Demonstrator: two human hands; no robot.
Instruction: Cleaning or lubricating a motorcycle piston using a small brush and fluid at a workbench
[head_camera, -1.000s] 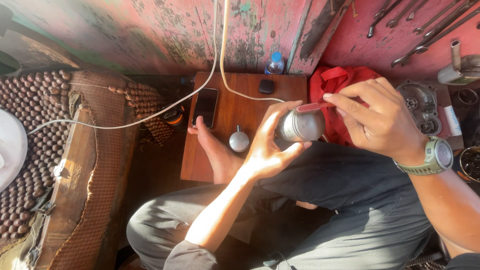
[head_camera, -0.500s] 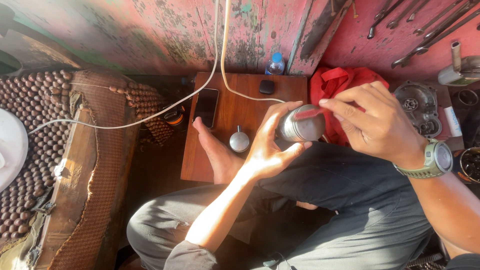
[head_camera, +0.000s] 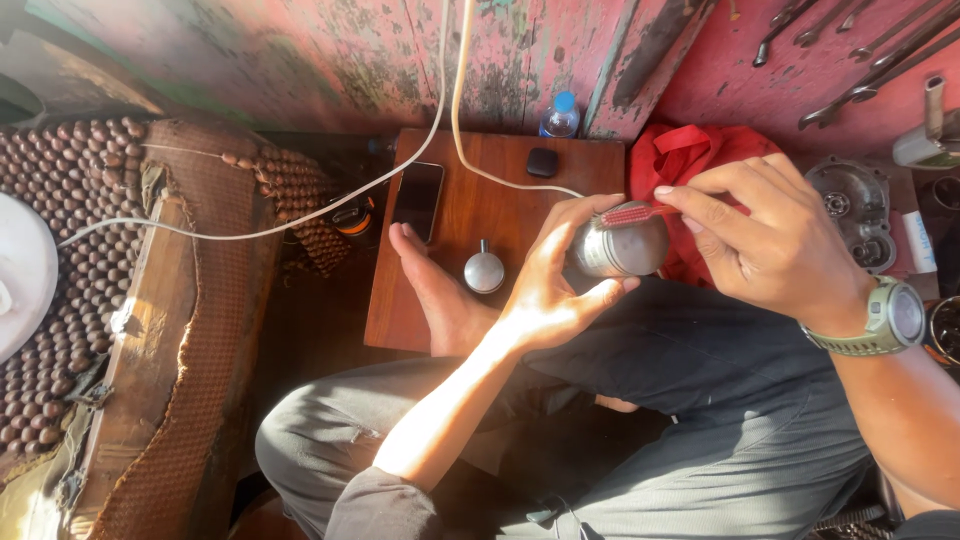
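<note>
The head view showed the left hand (head_camera: 550, 290) wrapped around a shiny metal cup (head_camera: 620, 247), just past the wooden board (head_camera: 480, 210). The right hand (head_camera: 770, 240) pinched a red brush (head_camera: 632, 213) against the cup's top.

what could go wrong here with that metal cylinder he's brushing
The left hand alone grips the metal cylinder above the lap; a slip could drop it onto the bare foot or the phone. The right hand pinches the red brush by its end, so it may flick out.
</note>
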